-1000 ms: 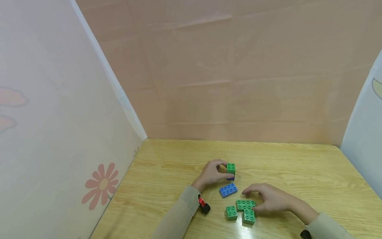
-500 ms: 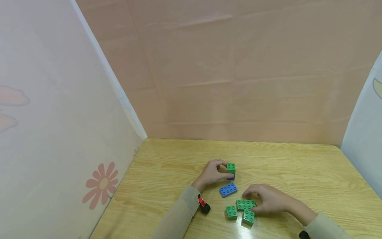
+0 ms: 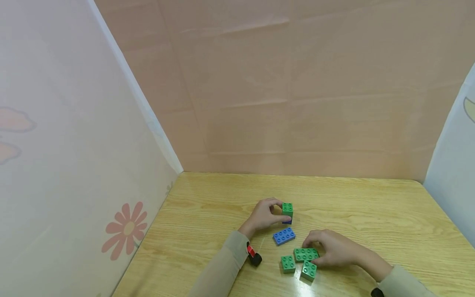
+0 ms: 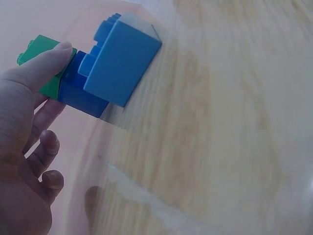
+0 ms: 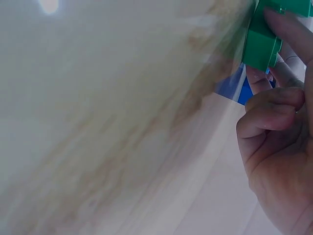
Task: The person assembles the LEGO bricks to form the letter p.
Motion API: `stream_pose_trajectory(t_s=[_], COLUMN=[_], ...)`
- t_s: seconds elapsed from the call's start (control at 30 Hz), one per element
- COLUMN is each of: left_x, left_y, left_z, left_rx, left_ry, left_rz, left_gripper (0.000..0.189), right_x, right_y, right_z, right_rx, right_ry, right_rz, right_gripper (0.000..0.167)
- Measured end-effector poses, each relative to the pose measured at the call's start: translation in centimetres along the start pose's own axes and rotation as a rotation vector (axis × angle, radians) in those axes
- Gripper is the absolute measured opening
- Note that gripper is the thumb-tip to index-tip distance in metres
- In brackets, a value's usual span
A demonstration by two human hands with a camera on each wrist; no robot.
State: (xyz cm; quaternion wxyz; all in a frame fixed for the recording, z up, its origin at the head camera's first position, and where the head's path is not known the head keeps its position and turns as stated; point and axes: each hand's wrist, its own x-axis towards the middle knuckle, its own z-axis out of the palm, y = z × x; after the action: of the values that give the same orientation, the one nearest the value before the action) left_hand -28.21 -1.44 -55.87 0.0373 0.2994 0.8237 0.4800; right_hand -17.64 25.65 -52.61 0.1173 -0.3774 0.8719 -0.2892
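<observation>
My left hand holds a small green toy building brick stacked on a dark blue one, thumb on the near side. The left wrist view shows the thumb across the green brick and the dark blue brick under it. Farther down the table, my right hand pinches a long green brick, index finger at its far edge and thumb at its near right corner. The right wrist view has the thumb on this green brick; some fingertips are hidden.
A long blue brick lies just in front of the stack. Two small green bricks, one left and one right, lie nearest the viewer; the right one sits close by my thumb. Cloth walls border the wooden table.
My right hand has shifted slightly, its finger and thumb drawing in on the long green brick. The small green brick by the thumb has turned a little. My left hand stays put with its stack.
</observation>
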Motion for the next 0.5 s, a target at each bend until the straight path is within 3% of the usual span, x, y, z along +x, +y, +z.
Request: stream_pose_trajectory(t_s=[0.3, 0.5], left_x=[0.0, 0.0], left_y=[0.0, -0.1], left_z=[0.0, 0.1], left_rx=[-0.012, -0.008], left_ry=[0.001, 0.002], left_rz=[-0.006, 0.000], left_gripper=[0.028, 0.028], right_x=[-0.1, -0.1], right_y=[-0.6, -0.8], right_z=[-0.4, -1.0], right_rx=[-0.016, -0.056], right_ry=[0.030, 0.092], right_rz=[0.026, 0.015], right_gripper=[0.030, 0.031])
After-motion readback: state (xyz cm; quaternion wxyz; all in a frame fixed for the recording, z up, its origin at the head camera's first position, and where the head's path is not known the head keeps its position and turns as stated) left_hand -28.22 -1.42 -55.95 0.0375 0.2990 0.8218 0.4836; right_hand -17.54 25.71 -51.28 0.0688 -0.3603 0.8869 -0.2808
